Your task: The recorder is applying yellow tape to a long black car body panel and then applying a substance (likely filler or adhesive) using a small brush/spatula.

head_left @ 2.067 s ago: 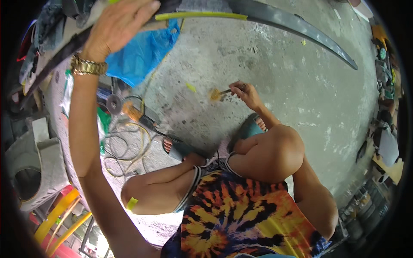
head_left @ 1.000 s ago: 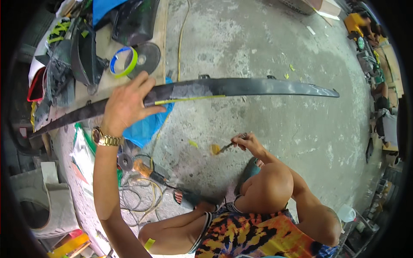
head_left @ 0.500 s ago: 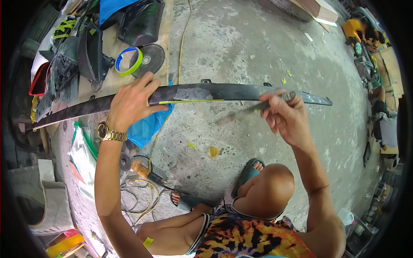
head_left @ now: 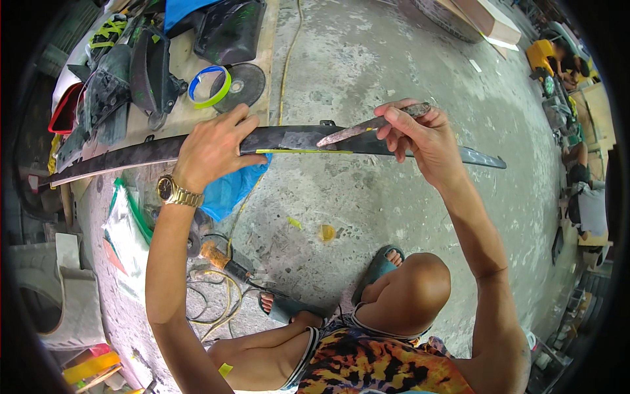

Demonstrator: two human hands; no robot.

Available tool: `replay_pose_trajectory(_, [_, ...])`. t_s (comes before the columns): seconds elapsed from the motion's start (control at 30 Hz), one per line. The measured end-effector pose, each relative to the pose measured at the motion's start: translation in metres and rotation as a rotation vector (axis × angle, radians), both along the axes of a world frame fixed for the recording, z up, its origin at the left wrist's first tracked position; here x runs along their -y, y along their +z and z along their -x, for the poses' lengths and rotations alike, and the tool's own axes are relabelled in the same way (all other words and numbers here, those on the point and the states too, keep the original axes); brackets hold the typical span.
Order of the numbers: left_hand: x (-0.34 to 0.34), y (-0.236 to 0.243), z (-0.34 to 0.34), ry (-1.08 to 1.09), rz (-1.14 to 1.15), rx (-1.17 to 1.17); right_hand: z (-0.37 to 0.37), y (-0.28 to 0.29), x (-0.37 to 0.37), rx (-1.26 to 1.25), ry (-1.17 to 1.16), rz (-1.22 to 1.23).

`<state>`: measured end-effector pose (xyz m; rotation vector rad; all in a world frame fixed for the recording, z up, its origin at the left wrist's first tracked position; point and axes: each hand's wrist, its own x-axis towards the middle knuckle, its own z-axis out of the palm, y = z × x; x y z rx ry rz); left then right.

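Note:
My left hand [head_left: 213, 148], with a gold watch at the wrist, grips a long dark curved strip [head_left: 118, 161] lying crosswise before me. The strip has a grey patch [head_left: 298, 140] near its middle, edged underneath with yellow tape [head_left: 305, 152]. My right hand [head_left: 413, 134] holds a thin, stained stick-like tool [head_left: 348, 133] between thumb and fingers, its pale tip at the patch's right end; I cannot tell whether it touches. An amber puddle [head_left: 327, 232] is on the floor below, and a blue plastic sheet [head_left: 230, 190] lies behind my left hand.
A board [head_left: 256, 39] at upper left bears dark parts, a disc and a blue-green ring. A corded power tool [head_left: 226, 262] and cables [head_left: 210, 315] lie by my feet on the concrete floor [head_left: 400, 79]. A co-worker [head_left: 567, 62] is among clutter at the right edge.
My right hand has risen from the puddle on the floor up to the strip with the tool, its tip swinging onto the patch. My left hand has shifted slightly right with the strip.

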<state>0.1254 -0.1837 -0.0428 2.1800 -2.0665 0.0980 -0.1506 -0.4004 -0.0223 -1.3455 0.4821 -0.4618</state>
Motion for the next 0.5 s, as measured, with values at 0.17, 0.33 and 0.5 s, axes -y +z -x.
replay_pose_trajectory(0.17, [0.0,0.003,0.0,0.016,-0.034,0.0,-0.004,-0.001,0.002,-0.018,0.031,0.058])
replay_pose_trajectory(0.33, [0.0,-0.001,-0.001,0.01,0.012,-0.019,-0.01,0.0,0.001,-0.047,0.08,0.074])
replay_pose_trajectory(0.5, [0.001,0.001,-0.001,0.015,0.012,-0.038,-0.014,0.0,0.001,-0.024,0.119,0.083])
